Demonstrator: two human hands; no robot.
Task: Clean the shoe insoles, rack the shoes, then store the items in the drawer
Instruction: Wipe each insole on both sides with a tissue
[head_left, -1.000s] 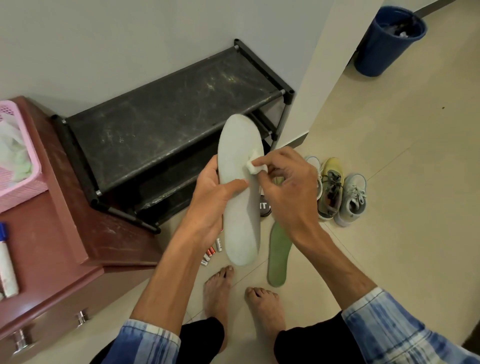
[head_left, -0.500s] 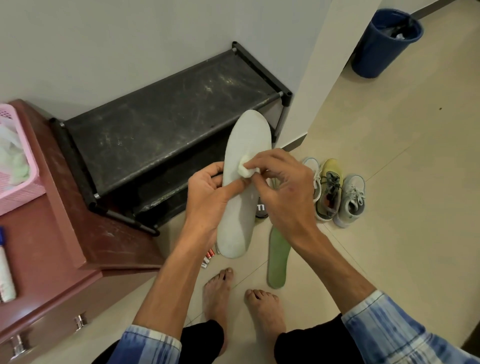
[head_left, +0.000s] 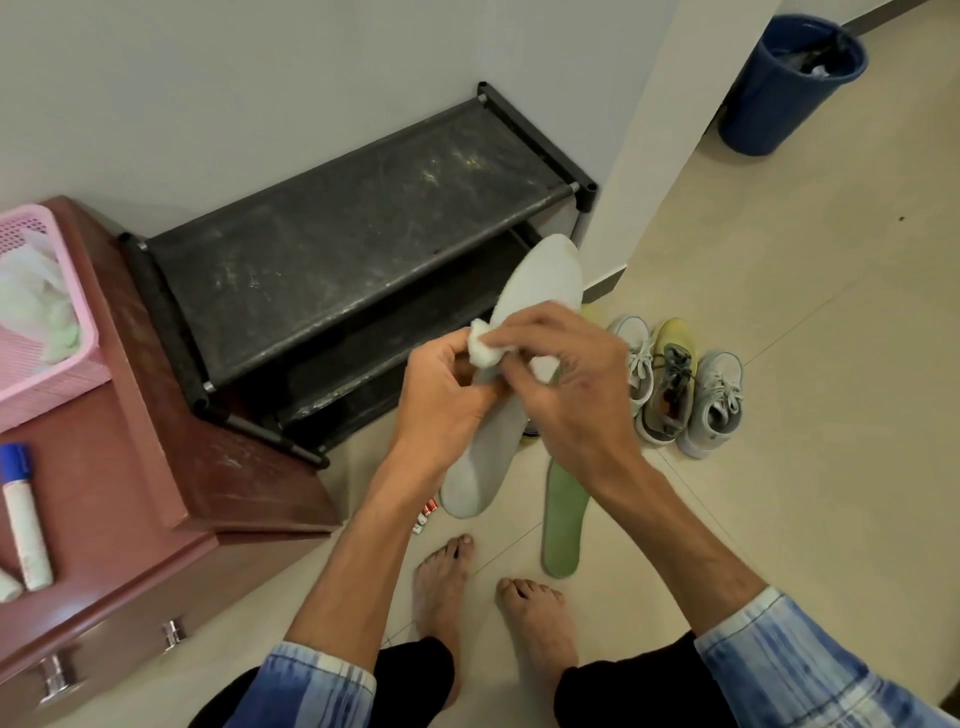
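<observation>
I can read no text, brand or number here. The marker (head_left: 25, 519) on top of the drawer chest (head_left: 171, 467) shows no letters I can make out. The small red and white items (head_left: 423, 515) on the floor just beside this chest are too small to read.

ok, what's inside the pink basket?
The pink basket holds crumpled white and pale green material, maybe bags or wipes. Whatever lies beneath is covered; the frame crops its left side.
</observation>
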